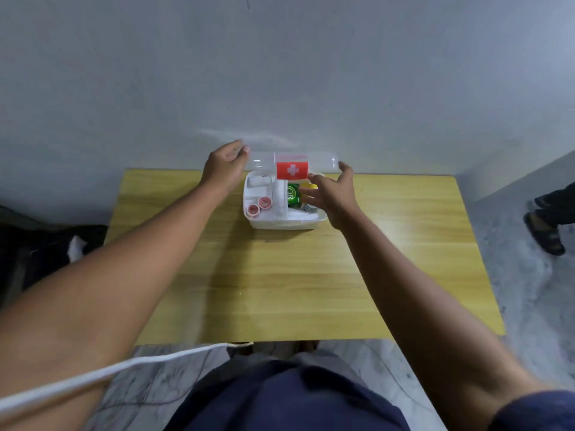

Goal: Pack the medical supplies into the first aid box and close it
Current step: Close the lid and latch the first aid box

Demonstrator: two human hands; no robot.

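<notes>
The white first aid box [281,223] stands at the far middle of the wooden table, filled with supplies: two pink tape rolls [259,205], white bandages [259,181] and a green pack [293,195]. Its clear lid [320,160] with a red cross label [292,170] is raised above the box. My left hand [225,164] grips the lid's left end. My right hand [334,194] is at the lid's right end, fingers spread, thumb against the lid's edge.
The yellow wooden table [280,275] stands against a grey wall. A white cord [124,367] crosses below the table's front edge. A person's sandalled feet [544,231] stand on the floor at the right. Dark objects lie at the left.
</notes>
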